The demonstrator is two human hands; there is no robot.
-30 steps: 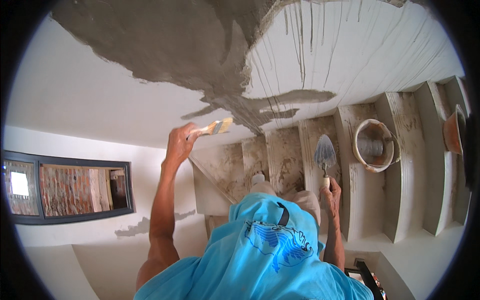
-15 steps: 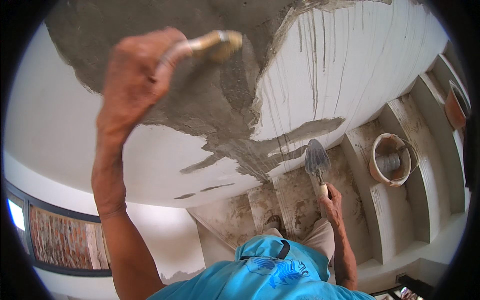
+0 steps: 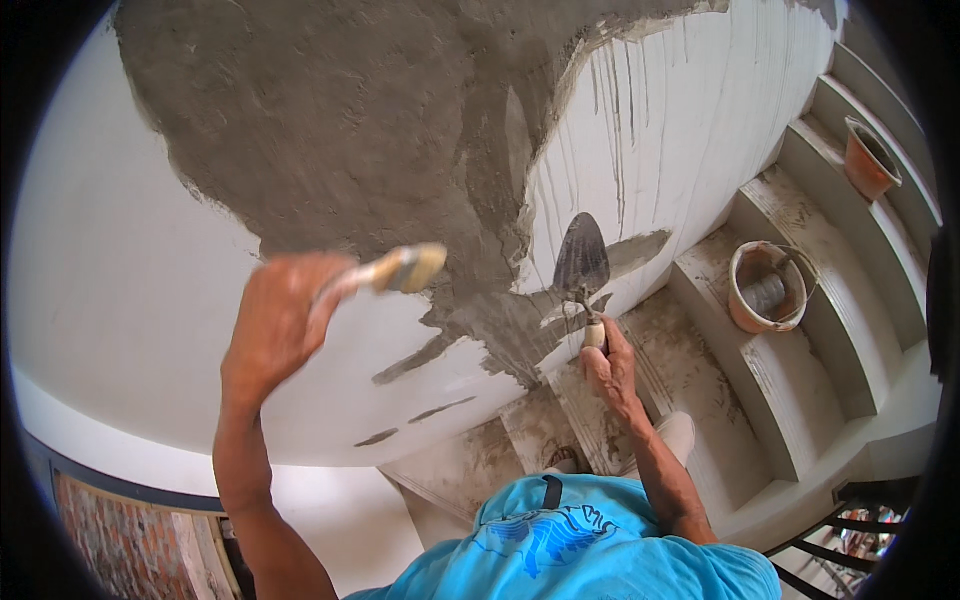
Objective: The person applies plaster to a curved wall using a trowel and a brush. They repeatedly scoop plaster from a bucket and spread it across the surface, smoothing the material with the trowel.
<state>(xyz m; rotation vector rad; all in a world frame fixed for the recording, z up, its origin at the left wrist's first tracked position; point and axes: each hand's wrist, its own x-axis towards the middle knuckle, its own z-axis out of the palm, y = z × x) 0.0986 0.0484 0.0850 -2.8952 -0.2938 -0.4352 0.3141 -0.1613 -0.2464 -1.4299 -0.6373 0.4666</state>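
My left hand (image 3: 283, 322), smeared a little by motion, is closed round the handle of a paintbrush (image 3: 412, 268). Its pale bristles point right, over the lower edge of a large grey patch of mortar (image 3: 350, 130) on the white wall (image 3: 110, 270). Whether the bristles touch the wall I cannot tell. In my right hand (image 3: 612, 365) is a pointing trowel (image 3: 583, 255), gripped by its wooden handle with the dark blade upward. The blade stands in front of the wall, beside grey streaks and drips.
Stained stairs (image 3: 700, 370) climb to the right along the wall. A bucket (image 3: 768, 288) with a grey cylindrical thing inside stands on one step, and a second orange bucket (image 3: 871, 160) sits higher up. Dark railing bars (image 3: 850, 525) show at lower right, a window (image 3: 125, 520) at lower left.
My left hand with the paintbrush has come down from the upper part of the mortar patch. My right hand has raised the trowel and shifted it left. The view has tilted slightly.
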